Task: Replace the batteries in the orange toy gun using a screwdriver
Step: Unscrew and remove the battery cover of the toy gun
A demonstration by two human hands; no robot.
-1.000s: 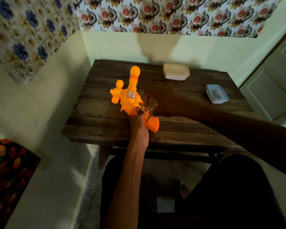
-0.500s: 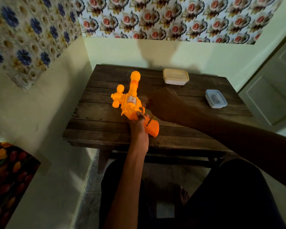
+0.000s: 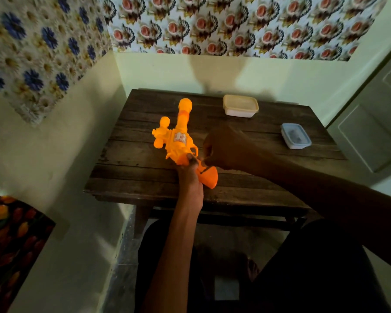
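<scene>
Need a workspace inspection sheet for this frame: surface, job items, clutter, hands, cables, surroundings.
Surface: dark, worn wooden table.
Job's things: orange toy gun, barrel pointing away from the person; screwdriver, tip at the gun's grip; no batteries seen.
Clutter: cream lidded tub near the far edge; clear lidded box on the right, contents unclear.
Hands: left hand grips the gun just above its grip; right hand, in shadow, holds the screwdriver.
Cables: nothing seen.
Surroundings: floral wallpaper over pale walls; door on the right.
</scene>
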